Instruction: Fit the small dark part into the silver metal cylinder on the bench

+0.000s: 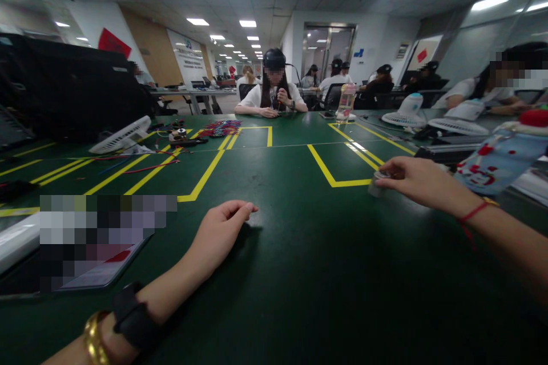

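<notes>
My left hand (225, 228) is just above the green table (291, 274), its thumb and fingers pressed together in a pinch. Anything between those fingertips is too small to make out. On the right, my right hand (417, 179) pinches a small greyish, partly see-through object (377, 183) from above. That object is blurred, close to the tabletop at the corner of a yellow tape line (351, 183). Its exact kind cannot be told. The two hands are well apart.
A phone or tablet (128, 262), partly pixelated, lies on the left. Wires (220, 128) and a white fan (120, 134) are farther back. At the right are a blue patterned pouch (492, 159) and white fans (405, 111). A person (274, 94) sits opposite.
</notes>
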A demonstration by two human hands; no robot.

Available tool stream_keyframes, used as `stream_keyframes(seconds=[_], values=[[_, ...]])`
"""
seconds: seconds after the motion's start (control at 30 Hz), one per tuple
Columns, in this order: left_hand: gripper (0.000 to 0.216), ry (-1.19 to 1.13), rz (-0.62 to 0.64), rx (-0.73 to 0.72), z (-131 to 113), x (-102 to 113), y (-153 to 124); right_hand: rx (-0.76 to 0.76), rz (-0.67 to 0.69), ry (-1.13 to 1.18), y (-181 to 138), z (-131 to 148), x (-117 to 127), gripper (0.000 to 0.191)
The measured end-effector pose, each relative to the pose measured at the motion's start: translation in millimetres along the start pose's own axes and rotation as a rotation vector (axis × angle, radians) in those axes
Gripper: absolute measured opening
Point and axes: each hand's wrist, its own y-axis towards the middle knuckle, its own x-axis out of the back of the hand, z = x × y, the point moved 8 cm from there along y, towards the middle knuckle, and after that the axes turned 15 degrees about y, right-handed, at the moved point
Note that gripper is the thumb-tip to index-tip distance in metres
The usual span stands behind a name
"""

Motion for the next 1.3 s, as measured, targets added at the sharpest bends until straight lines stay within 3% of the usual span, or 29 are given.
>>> stream_keyframes(seconds=[0.1, 0.2, 0.33, 0.47, 0.57, 0.7, 0.83, 0.97, 1.13, 1.3], values=[[0.040, 0.009, 0.005, -0.008, -1.4, 0.3, -0.6, 0.240, 0.056, 0.352, -31.3, 64.5, -24.7, 0.039], [0.038, 0.011, -0.001, -0.013, -2.0, 0.8, 0.1, 0.451, 0.137, 0.563, -72.2, 123.0, -52.3, 0.033], [0.036, 0.054, -0.006, -0.071, -9.3, 0.6, -0.5, 0.590, 0.226, 0.669, -107.2, 159.6, -83.2, 0.029], [0.031, 0.078, 0.012, -0.252, -36.8, -3.3, -14.5, 0.508, 0.230, 0.755, -108.3, 152.0, -100.1, 0.048], [0.025, 0.071, 0.093, -0.405, -65.0, -14.2, -33.5, 0.440, 0.253, 0.816, -104.9, 143.5, -108.5, 0.067], [0.019, 0.089, 0.130, -0.448, -85.6, -22.0, -47.6, 0.430, 0.290, 0.850, -104.1, 143.1, -113.0, 0.065], [0.018, 0.096, 0.025, -0.385, -79.8, -12.0, -45.0, 0.436, 0.271, 0.835, -102.5, 144.9, -108.2, 0.052], [0.016, 0.169, 0.102, -0.373, -61.5, -24.1, -41.8, 0.424, 0.240, 0.788, -100.0, 143.2, -103.2, 0.027], [0.010, 0.299, 0.174, -0.452, -54.6, -47.0, -43.8, 0.425, 0.232, 0.789, -102.9, 142.4, -104.0, 0.030], [0.021, 0.233, 0.212, -0.390, -51.3, -33.7, -36.2, 0.382, 0.163, 0.720, -95.6, 136.6, -91.6, 0.026]])
